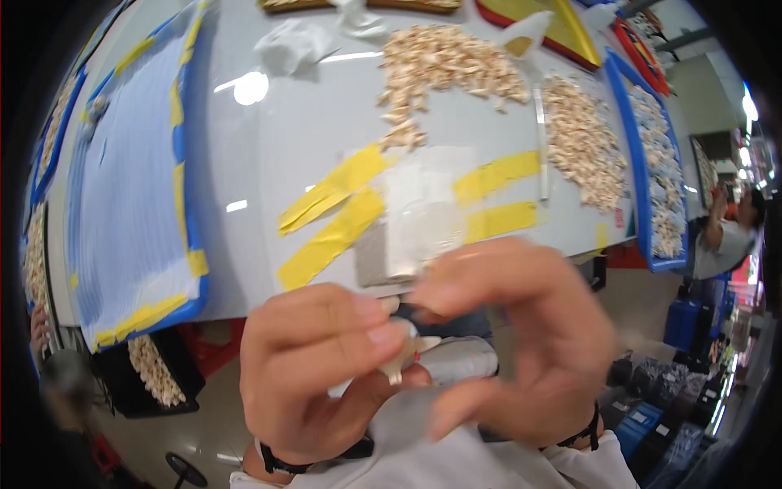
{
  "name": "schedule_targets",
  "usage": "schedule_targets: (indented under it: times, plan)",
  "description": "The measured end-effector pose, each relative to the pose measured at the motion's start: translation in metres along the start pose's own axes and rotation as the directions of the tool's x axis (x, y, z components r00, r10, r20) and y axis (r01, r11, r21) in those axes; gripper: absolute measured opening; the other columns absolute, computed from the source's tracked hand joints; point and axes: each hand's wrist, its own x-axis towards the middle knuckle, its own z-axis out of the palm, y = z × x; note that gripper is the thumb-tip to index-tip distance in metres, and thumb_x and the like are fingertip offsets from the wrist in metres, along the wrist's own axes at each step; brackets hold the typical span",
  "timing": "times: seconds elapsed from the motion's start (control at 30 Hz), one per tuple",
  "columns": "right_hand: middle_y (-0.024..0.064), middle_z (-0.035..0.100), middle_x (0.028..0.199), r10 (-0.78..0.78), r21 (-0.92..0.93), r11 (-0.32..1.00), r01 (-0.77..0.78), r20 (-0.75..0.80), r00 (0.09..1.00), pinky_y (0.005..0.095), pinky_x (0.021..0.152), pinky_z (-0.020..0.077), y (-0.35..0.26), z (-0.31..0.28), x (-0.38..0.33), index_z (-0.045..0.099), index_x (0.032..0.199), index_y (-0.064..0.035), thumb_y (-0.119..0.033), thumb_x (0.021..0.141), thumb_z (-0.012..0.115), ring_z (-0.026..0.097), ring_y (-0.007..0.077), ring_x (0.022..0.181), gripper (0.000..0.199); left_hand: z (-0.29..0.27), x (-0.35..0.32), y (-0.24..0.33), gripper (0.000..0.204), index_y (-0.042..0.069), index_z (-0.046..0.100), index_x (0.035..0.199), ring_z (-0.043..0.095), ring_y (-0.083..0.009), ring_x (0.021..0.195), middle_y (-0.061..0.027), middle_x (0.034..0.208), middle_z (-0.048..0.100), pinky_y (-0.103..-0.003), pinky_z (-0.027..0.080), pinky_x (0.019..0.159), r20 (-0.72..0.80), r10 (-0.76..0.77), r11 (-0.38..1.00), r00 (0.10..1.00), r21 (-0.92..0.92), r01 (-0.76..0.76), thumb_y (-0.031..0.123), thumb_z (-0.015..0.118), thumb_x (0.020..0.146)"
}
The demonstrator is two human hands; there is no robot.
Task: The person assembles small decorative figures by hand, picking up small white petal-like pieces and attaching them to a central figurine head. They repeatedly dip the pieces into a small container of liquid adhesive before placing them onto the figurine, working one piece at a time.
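Observation:
Just beyond the table's near edge, my left hand [305,367] pinches a small cream-coloured piece [397,375] with pointed ends between thumb and fingers. A spot of red shows beside it. My right hand [529,326] is blurred by motion, its thumb and fingertips apart, the upper fingers close to the piece. Beyond both hands, a clear round disc [428,226] lies on a white and grey pad among strips of yellow tape [334,191]. Farther off, many similar small cream pieces [444,61] lie in a loose pile.
A second pile [582,138] lies right of a thin metal strip [540,143]. At right stands a blue tray [643,163] of pieces; at left, a tray lined with pale blue [130,179]. Crumpled white tissue [293,45] lies at the back. Another person [725,236] is at far right.

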Motion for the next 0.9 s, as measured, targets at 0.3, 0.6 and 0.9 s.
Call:
schedule_targets:
  times: [0.3,0.6,0.9]
  plan:
    - [0.0067,0.057,0.095,-0.04,-0.513,0.772,-0.375,-0.628,0.777,0.0241,0.069,0.0464,0.014,-0.165,-0.027,0.058,0.096,-0.0008,-0.001,0.078,0.053,0.056,0.0125,0.081,0.019,-0.032,0.008,0.027,0.036,-0.001,0.05,0.1,0.049,-0.0281,0.094,-0.017,0.103,0.049,-0.038,0.039,0.082,0.15,-0.033,0.83,0.988,0.555,-0.057,0.02,0.068,0.076]
    - [0.0092,0.052,0.107,0.118,-0.797,0.298,-0.525,-0.514,0.849,0.0307,0.079,0.0438,0.038,-0.236,-0.054,0.056,0.1,-0.0051,-0.006,0.076,0.052,0.052,0.0259,0.098,0.025,-0.097,0.016,0.022,0.03,-0.002,0.049,0.11,0.047,-0.0245,0.1,-0.0188,0.119,0.042,-0.031,0.041,0.079,0.075,-0.078,0.831,0.994,0.556,0.024,0.006,0.055,0.082]
    - [0.0096,0.057,0.079,0.133,-0.781,0.528,-0.334,-0.312,0.941,0.0286,0.066,0.0438,0.053,-0.173,0.005,0.057,0.084,-0.0005,-0.002,0.067,0.059,0.056,0.0197,0.074,0.017,-0.198,0.075,0.032,0.025,0.003,0.05,0.106,0.047,-0.0198,0.096,-0.0148,0.115,0.046,-0.031,0.039,0.08,0.289,-0.255,0.467,0.923,0.873,-0.144,0.02,0.049,0.087]
